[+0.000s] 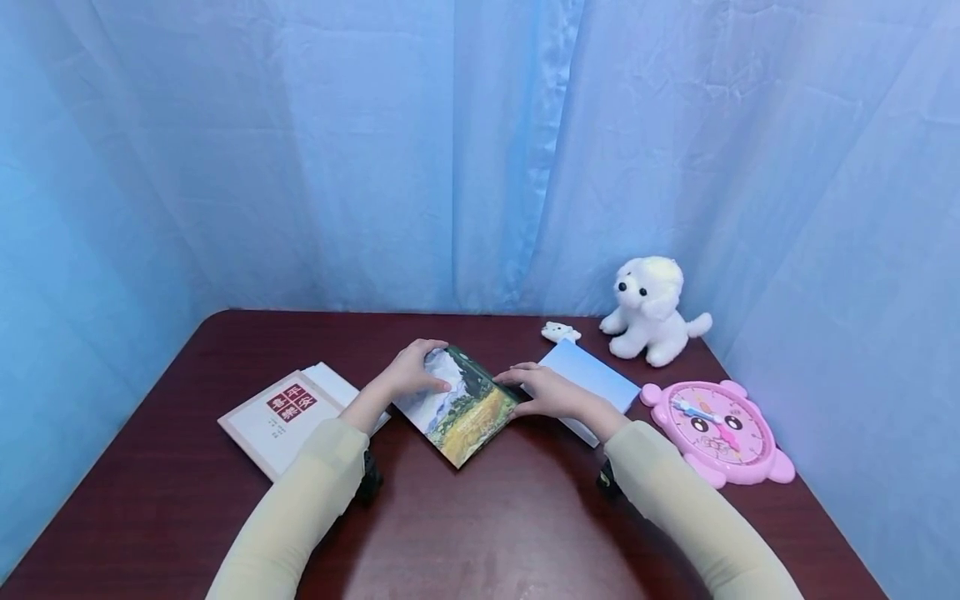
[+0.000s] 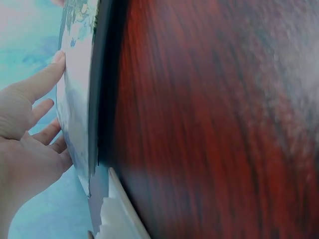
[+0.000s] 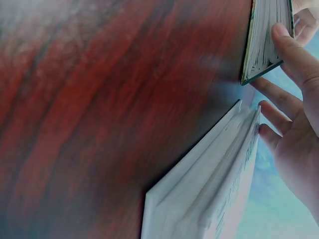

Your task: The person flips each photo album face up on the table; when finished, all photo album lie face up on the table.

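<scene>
A thick book with a painted landscape cover [image 1: 468, 408] is at the middle of the table, one corner towards the near edge. My left hand [image 1: 411, 372] grips its far left side, the thumb on the cover and the other fingers at the edge, as the left wrist view shows with the book [image 2: 77, 99] and hand [image 2: 30, 119]. My right hand [image 1: 553, 393] holds its right corner; in the right wrist view the thumb [image 3: 286, 42] presses the page edges. Under and beside that hand lies a pale blue book [image 1: 588, 375], seen as a white block [image 3: 199, 194] in the right wrist view.
On the left, a white book with red characters [image 1: 277, 425] lies over another white item [image 1: 333, 385]. At the right are a white plush dog [image 1: 648, 317], a small white figure [image 1: 560, 332] and a pink toy clock [image 1: 720, 433]. Curtains [image 1: 360, 167] hang behind the table.
</scene>
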`<state>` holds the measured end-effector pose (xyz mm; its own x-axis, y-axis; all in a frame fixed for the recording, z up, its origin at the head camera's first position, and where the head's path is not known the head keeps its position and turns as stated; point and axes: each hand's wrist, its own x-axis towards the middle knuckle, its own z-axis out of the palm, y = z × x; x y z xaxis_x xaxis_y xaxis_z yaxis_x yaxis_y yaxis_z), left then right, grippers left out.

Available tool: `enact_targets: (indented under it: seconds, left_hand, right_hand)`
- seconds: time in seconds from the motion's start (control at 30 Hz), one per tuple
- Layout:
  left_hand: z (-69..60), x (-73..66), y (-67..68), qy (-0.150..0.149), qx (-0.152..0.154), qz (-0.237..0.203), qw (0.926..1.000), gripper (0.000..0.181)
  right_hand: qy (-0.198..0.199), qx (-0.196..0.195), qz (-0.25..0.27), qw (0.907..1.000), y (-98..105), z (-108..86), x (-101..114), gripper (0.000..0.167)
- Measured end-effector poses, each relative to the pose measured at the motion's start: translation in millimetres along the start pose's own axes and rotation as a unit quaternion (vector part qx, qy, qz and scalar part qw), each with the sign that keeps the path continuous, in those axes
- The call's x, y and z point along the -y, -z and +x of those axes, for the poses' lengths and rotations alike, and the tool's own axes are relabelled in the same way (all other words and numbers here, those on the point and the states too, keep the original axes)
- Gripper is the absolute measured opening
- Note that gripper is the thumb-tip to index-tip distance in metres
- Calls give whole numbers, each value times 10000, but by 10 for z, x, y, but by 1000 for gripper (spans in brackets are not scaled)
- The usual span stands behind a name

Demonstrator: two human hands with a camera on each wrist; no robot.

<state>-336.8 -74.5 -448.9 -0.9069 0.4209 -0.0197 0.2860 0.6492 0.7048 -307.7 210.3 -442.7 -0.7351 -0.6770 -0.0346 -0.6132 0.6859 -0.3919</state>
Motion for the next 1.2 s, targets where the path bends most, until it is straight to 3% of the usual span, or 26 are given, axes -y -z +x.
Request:
enact_targets:
  seconds: [0.17, 0.47, 0.7, 1.2]
  left_hand:
    - [-16, 8, -9, -25, -147, -92, 9998, 79]
    - [-46, 3, -14, -392, -519, -377, 9972, 74]
    - [-71, -59, 7, -637, -896, -424, 9930, 72]
    - [-172, -279, 119, -1009, -1473, -301, 9835, 60]
  right_hand:
    - [77, -29, 220, 9997, -4, -7, -26, 61]
    - [454, -406, 849, 9945, 53, -50, -39, 65]
    - [223, -351, 1567, 9868, 109, -67, -7, 72]
    - [377, -691, 2230, 9716, 246, -206, 344, 76]
